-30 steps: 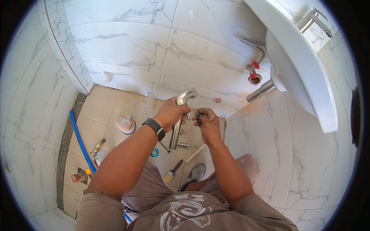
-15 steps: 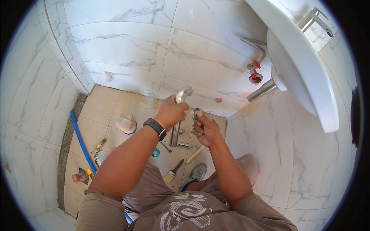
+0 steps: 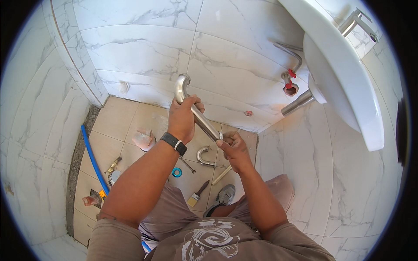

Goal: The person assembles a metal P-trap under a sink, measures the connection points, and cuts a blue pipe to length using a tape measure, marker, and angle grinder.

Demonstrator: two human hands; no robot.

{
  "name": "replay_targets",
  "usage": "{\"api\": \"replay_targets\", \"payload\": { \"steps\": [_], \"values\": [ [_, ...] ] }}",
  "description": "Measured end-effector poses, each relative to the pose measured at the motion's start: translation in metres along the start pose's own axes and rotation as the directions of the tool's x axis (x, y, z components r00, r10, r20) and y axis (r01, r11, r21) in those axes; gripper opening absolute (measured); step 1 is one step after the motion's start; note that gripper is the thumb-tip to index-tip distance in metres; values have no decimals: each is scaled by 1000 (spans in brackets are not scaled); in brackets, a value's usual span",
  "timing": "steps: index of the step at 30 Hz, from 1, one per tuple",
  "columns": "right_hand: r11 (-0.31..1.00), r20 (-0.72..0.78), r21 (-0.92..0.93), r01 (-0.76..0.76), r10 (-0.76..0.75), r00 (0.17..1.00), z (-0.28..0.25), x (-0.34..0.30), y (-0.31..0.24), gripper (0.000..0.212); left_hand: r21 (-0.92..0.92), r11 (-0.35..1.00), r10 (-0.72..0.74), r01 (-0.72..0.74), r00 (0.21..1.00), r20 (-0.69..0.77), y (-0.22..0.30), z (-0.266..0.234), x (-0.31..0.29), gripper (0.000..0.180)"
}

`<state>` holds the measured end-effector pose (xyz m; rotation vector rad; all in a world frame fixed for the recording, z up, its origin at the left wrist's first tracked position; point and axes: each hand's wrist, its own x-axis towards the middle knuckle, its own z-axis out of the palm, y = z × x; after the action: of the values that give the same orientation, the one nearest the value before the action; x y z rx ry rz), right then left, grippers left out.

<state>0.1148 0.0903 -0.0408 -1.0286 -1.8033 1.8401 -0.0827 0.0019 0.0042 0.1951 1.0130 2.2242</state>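
Observation:
My left hand (image 3: pixel 184 116) is wrapped round the middle of a chrome drain pipe (image 3: pixel 206 123). The pipe's bent end points up and away to the left, and its straight end slants down to the right. At that lower end, my right hand (image 3: pixel 235 148) is closed on a small chrome nut (image 3: pixel 220 136), which sits at the pipe's tip; the fingers partly hide it, so whether it goes round the pipe I cannot tell. Beneath the hands, a U-shaped chrome trap (image 3: pixel 202 155) lies on the floor.
Around my feet lie a spanner (image 3: pixel 187 165), blue tape roll (image 3: pixel 176 172), paintbrush (image 3: pixel 198 193) and pale stick (image 3: pixel 222 175). A blue hose (image 3: pixel 93 157) runs along the left. At right, a white basin (image 3: pixel 348 82) carries a tailpipe (image 3: pixel 297 103), near a wall valve (image 3: pixel 291 74).
The pipe has swung from nearly upright to slanting, its bent end up and left. My right hand has brought the nut to its lower end. The U-shaped trap shows more fully.

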Motion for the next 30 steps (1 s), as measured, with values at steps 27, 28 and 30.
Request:
{"api": "replay_targets", "payload": {
  "steps": [27, 28, 30],
  "values": [
    [967, 135, -81, 242, -230, 964, 13, 16, -50, 45, 474, 863, -340, 173, 894, 293, -24, 6, -26, 55],
    [927, 127, -198, 319, -298, 946, 17, 12, -50, 44, 443, 889, -282, 120, 904, 322, -24, 8, -26, 59],
    [813, 125, -412, 411, -397, 909, 25, 3, -48, 42, 406, 913, -190, 50, 931, 313, -24, 11, -26, 67]
  ]
}}
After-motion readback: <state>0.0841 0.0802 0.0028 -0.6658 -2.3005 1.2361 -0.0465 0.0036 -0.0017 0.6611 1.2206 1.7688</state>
